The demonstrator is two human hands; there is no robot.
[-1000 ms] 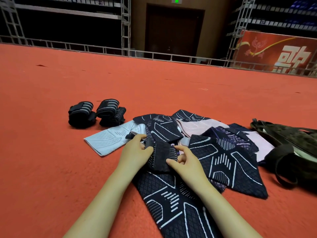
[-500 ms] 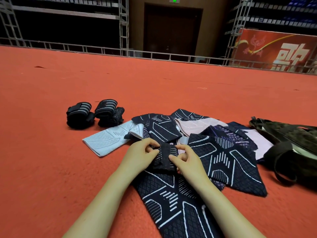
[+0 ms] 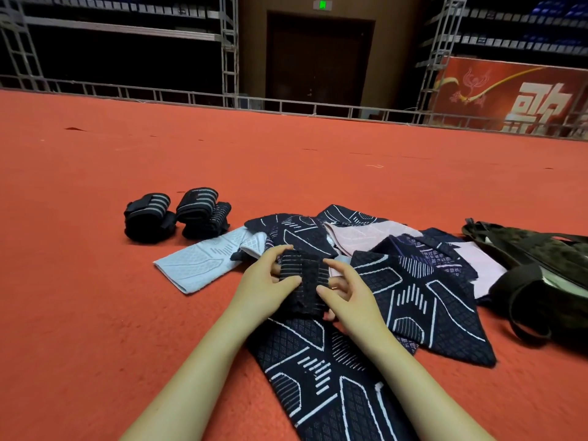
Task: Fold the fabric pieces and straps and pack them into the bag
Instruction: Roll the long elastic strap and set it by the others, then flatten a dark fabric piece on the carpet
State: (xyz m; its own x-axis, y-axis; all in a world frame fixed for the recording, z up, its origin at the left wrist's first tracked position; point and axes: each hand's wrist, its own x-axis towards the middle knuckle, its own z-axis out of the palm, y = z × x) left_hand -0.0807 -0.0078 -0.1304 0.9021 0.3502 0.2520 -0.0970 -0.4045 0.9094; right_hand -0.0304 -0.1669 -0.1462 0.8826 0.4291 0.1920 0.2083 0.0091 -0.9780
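A black strap with grey stripes (image 3: pixel 302 283), rolled into a small bundle, is held between both hands over the fabric pile. My left hand (image 3: pixel 265 280) grips its left side, thumb on top. My right hand (image 3: pixel 345 292) holds its right side with curled fingers. Under them lie several dark navy fabric pieces with white line patterns (image 3: pixel 423 303), two pink pieces (image 3: pixel 359 235) and a light blue piece (image 3: pixel 203 261). Two rolled black straps (image 3: pixel 149 219) (image 3: pixel 203 211) sit on the floor at the left. A dark olive bag (image 3: pixel 541 272) lies at the right.
Everything lies on a red carpeted floor (image 3: pixel 95 313). A metal railing (image 3: pixel 191 97) and scaffolding close off the far edge, with a dark door and a red banner (image 3: pixel 509 97) behind.
The strap bundle has been rolled tighter and lifted a little toward me. Both hands have closed in around it.
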